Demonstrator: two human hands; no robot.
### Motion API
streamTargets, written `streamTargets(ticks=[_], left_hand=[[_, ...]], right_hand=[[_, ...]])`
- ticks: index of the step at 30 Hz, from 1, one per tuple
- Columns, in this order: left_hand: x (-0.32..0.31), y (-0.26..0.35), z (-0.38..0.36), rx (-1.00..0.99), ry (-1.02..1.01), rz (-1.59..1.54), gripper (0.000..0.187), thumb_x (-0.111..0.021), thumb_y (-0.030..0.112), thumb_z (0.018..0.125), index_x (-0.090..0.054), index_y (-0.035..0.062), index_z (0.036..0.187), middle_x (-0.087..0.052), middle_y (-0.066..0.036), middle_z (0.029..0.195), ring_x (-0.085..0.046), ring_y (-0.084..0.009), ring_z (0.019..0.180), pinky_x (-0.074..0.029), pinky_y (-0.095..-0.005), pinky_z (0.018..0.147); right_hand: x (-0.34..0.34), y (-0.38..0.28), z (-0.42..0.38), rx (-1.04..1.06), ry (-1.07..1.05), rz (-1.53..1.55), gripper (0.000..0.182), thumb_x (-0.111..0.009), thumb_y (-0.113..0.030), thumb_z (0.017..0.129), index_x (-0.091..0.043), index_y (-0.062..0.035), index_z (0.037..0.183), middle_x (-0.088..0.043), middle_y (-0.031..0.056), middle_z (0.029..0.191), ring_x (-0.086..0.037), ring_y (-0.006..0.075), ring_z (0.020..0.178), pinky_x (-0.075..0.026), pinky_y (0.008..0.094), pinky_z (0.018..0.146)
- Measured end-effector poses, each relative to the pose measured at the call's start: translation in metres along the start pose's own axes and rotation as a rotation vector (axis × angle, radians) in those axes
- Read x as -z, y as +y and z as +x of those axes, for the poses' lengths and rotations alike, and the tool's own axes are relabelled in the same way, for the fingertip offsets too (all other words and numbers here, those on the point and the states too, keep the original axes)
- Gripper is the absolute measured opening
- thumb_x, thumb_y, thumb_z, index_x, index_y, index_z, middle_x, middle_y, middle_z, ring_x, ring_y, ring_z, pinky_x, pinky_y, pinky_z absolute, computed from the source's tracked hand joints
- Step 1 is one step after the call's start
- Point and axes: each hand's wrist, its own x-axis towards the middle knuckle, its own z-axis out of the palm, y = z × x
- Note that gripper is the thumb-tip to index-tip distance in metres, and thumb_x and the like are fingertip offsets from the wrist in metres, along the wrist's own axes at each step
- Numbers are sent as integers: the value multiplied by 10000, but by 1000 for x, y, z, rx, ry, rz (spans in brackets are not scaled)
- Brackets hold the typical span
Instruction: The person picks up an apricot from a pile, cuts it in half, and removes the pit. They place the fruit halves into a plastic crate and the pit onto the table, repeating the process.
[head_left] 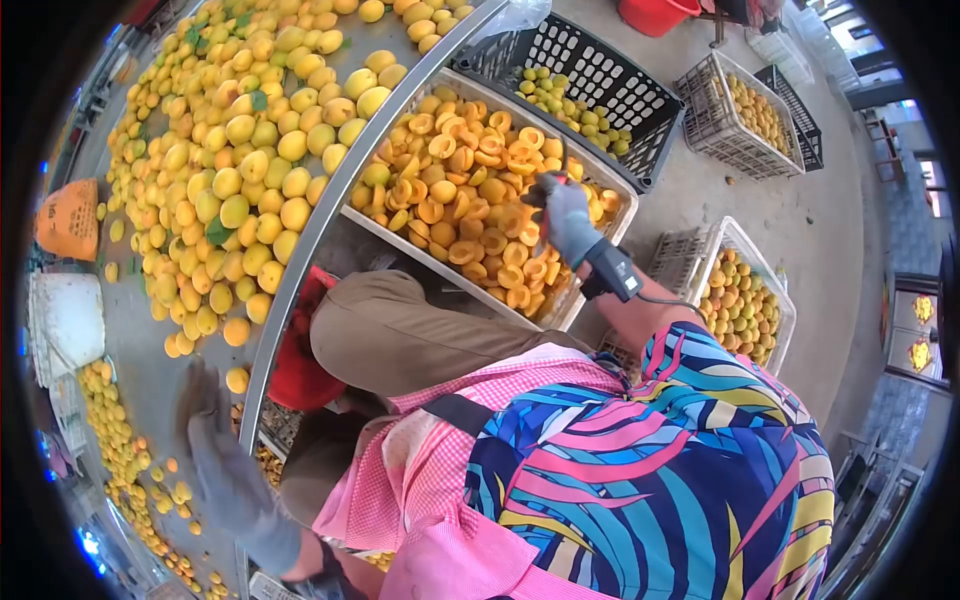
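My left hand (222, 460), in a grey glove with dark fingers, is over the near edge of the metal table (160, 365). It is blurred, but its fingers look stretched out beside a single apricot (237, 380). My right hand (567, 215), gloved too, is above a pale crate (440, 245) of halved apricots (490, 160). Its fingers are closed around a small thin tool (561, 180) with a bit of red on it; its kind is mostly hidden. Whole apricots (240, 130) are heaped across the table.
Behind the halves stands a black crate (600, 70) with greenish fruit. Further crates of apricots (740, 290) stand on the floor at right. A red bucket (655, 12) is at the top. A white bucket (68, 315) and an orange bag (68, 220) sit at the table's far side.
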Motion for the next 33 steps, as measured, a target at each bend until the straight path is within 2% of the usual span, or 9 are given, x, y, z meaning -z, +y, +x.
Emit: streamTargets(ticks=[1,4,6,15,21,27,29,31,33], left_hand=[[-15,24,-8,-41,-34,88,483,-399,248,969,-360,-58,1340,-408,-228,1370,-390,-319,1287,-268,-435,1086],[-34,66,-40,-235,-87,253,552,-433,294,949,-337,-75,1348,-460,-255,1304,-497,-362,1165,-359,-437,1020],[-34,81,-59,-603,-375,286,599,-496,313,916,-345,-79,1343,-524,-259,1205,-586,-363,978,-441,-418,915],[-31,79,-58,-494,-485,224,566,-499,276,916,-358,-74,1337,-539,-251,1174,-595,-348,923,-456,-404,881],[-31,76,-56,-471,-561,177,542,-501,248,915,-369,-71,1333,-551,-244,1151,-602,-336,882,-467,-393,856],[-36,72,-52,-467,-625,145,519,-503,220,914,-379,-67,1329,-562,-238,1127,-609,-324,840,-478,-382,830],[-50,54,-46,-342,-184,193,419,-478,117,922,-420,-62,1297,-563,-217,1140,-603,-301,924,-470,-360,856],[-20,19,-38,-189,39,611,360,-434,61,939,-440,-56,1279,-564,-185,1159,-585,-260,1015,-452,-347,908],[12,-30,-24,38,183,432,349,-432,61,946,-445,-44,1279,-556,-161,1188,-556,-228,1094,-425,-339,961]], right_hand=[[5,-5,9,13,0,2,254,-587,-224,852,-538,-34,1013,-642,93,883,-666,201,737,-460,306,513],[6,-32,7,30,-30,84,261,-584,-234,860,-541,-32,1019,-640,88,876,-667,200,734,-464,282,501],[-6,-46,0,32,-118,172,280,-570,-251,877,-537,-28,1044,-636,95,859,-662,204,713,-474,273,497],[-33,-23,-47,-40,-325,42,244,-593,-239,876,-526,-69,1038,-622,98,786,-638,197,602,-444,265,424],[-61,-32,-61,84,-372,-18,261,-625,-235,865,-549,-22,996,-622,84,863,-644,149,658,-439,205,396],[-122,-60,-74,195,-589,-90,256,-617,-130,838,-582,-5,1059,-627,57,870,-650,120,666,-415,197,370],[-147,-67,-76,231,-702,-159,246,-616,-134,841,-596,-12,1053,-633,48,843,-646,106,658,-400,191,370],[-160,-87,-85,210,-678,-392,230,-616,-140,845,-606,-18,1039,-639,33,816,-640,89,642,-389,183,380],[-168,-79,-70,348,-697,-231,228,-628,-167,840,-614,-22,1014,-639,21,766,-624,75,609,-397,174,402]])
